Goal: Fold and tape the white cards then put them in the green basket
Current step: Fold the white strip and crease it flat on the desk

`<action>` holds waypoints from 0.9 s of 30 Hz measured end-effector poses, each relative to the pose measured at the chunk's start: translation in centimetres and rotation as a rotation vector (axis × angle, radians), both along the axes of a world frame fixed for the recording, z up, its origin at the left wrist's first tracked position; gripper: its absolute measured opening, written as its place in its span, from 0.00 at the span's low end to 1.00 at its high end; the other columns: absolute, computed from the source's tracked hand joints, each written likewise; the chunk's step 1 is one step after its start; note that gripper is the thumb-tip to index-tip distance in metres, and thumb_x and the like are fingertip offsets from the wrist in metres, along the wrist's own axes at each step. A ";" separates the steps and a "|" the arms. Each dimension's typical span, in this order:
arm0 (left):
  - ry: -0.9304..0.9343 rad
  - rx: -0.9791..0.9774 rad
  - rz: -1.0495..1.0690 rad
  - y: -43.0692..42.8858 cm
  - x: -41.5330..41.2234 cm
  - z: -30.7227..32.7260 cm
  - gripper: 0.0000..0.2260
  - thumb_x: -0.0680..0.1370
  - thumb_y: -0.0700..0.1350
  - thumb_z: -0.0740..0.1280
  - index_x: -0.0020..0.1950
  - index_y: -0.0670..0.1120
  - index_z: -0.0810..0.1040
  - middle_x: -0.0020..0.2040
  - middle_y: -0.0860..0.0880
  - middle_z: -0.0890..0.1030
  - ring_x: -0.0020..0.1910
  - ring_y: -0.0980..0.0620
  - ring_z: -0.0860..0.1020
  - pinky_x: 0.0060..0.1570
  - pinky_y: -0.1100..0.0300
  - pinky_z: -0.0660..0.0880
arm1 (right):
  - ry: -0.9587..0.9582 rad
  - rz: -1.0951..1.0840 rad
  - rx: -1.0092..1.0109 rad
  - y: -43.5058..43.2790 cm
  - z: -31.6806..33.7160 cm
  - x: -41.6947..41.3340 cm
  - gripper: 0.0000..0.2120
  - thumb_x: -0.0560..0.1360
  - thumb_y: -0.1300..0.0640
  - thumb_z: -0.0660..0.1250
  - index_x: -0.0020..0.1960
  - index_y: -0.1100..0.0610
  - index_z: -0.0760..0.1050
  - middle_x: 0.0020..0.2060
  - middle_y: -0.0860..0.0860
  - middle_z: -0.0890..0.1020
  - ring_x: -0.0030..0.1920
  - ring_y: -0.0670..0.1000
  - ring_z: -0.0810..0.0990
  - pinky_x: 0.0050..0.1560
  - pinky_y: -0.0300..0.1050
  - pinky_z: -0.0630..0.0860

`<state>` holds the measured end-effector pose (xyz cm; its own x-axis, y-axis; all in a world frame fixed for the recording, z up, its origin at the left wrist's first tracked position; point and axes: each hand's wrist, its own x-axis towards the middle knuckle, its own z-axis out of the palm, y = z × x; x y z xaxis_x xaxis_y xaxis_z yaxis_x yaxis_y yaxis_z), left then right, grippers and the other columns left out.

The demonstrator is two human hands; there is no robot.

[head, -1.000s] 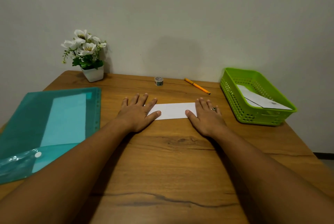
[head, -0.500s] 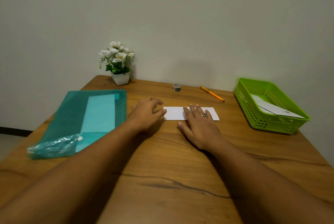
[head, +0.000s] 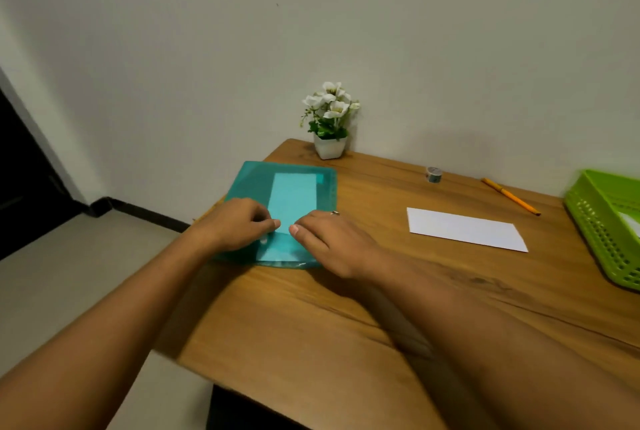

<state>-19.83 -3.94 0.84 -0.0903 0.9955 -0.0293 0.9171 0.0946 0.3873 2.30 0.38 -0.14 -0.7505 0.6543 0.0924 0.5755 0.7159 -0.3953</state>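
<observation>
Fingers of the left hand seemingly pinch the folder; the right hand rests loosely on it, white card at its three o'clock.

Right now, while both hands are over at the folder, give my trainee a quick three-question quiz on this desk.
1. True or false: the left hand and the right hand both touch the teal folder.
2. Fill in: between the tape roll and the green basket lies an orange ___.
3. Multiple choice: the white card lies A) in the green basket, B) flat on the table, C) inside the teal folder.

Key: 1 true; 2 pen; 3 B.
</observation>
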 end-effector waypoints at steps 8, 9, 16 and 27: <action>-0.308 -0.300 -0.168 -1.9 -2.7 0.4 0.13 0.74 0.53 0.77 0.58 0.61 0.83 0.65 0.62 0.78 0.62 0.59 0.76 0.68 0.51 0.73 | -0.019 -0.023 -0.154 1.5 0.7 -0.8 0.16 0.80 0.41 0.67 0.58 0.51 0.82 0.54 0.47 0.82 0.52 0.46 0.79 0.53 0.50 0.79; -0.251 -0.298 -0.175 -2.3 -2.8 -0.1 0.20 0.73 0.53 0.77 0.63 0.64 0.79 0.68 0.62 0.75 0.65 0.58 0.75 0.68 0.51 0.73 | -0.063 0.002 -0.139 1.6 0.6 -0.7 0.19 0.78 0.39 0.70 0.62 0.50 0.81 0.57 0.46 0.81 0.54 0.46 0.77 0.54 0.47 0.78; -0.039 -0.005 -0.245 -4.2 -2.7 -2.1 0.22 0.80 0.56 0.69 0.74 0.60 0.73 0.76 0.63 0.67 0.74 0.60 0.65 0.72 0.59 0.65 | -0.203 0.076 0.095 1.4 -0.4 -1.2 0.29 0.73 0.29 0.68 0.69 0.41 0.74 0.64 0.45 0.76 0.60 0.48 0.72 0.56 0.50 0.76; 0.058 0.155 -0.221 -4.2 -2.7 -3.1 0.19 0.81 0.63 0.62 0.70 0.61 0.77 0.72 0.63 0.74 0.70 0.61 0.71 0.67 0.51 0.74 | -0.151 0.140 0.353 -1.5 0.6 -2.3 0.07 0.83 0.49 0.62 0.56 0.50 0.77 0.51 0.49 0.81 0.49 0.52 0.79 0.46 0.51 0.79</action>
